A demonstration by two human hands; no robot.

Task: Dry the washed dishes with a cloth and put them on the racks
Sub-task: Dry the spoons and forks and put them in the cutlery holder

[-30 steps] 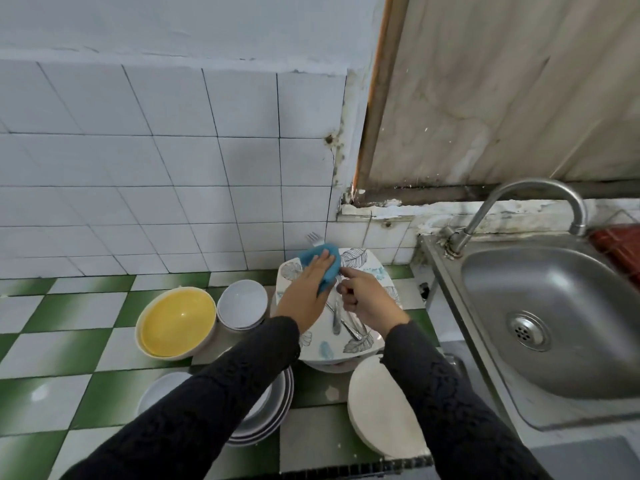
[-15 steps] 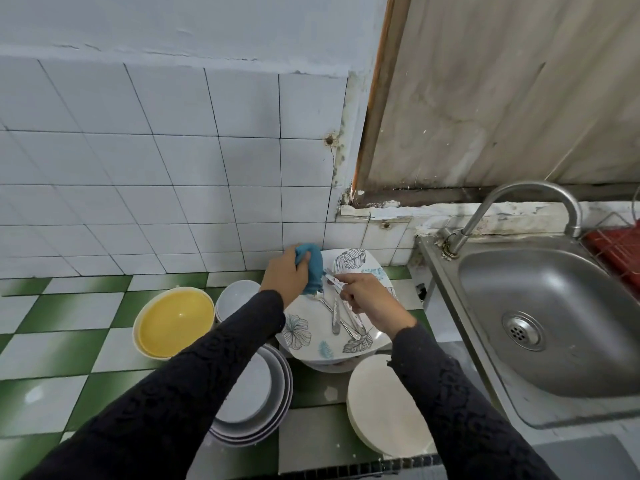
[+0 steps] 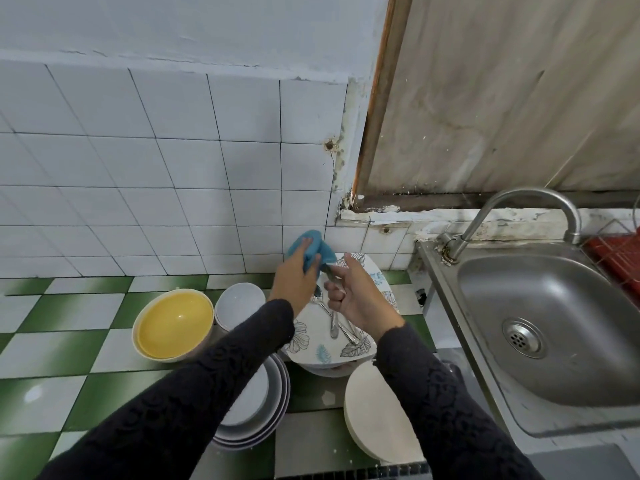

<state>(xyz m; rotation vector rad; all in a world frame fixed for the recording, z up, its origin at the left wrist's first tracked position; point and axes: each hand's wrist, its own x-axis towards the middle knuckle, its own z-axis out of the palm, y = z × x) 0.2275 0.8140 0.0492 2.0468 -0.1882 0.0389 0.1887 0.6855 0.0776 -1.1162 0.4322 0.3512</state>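
Observation:
My left hand (image 3: pixel 294 282) grips a blue cloth (image 3: pixel 311 249) above the far edge of a leaf-patterned plate (image 3: pixel 311 336). The cloth wraps the upper end of a piece of cutlery (image 3: pixel 329 275) that my right hand (image 3: pixel 353 296) holds by its fingers just to the right. Several spoons and forks (image 3: pixel 334 318) lie on the patterned plate under both hands. A yellow bowl (image 3: pixel 173 323), a small white bowl (image 3: pixel 239 301), a stack of grey plates (image 3: pixel 259 407) and an overturned white plate (image 3: pixel 374 410) stand around it on the checked counter.
A steel sink (image 3: pixel 554 323) with a curved tap (image 3: pixel 512 216) lies to the right. A red rack (image 3: pixel 620 261) shows at the right edge. The white tiled wall (image 3: pixel 166 174) rises right behind the dishes. Green and white counter tiles (image 3: pixel 52 334) stretch to the left.
Both hands have lifted a little from the patterned plate. The cloth in my left hand has risen and now wraps the end of the cutlery held by my right hand.

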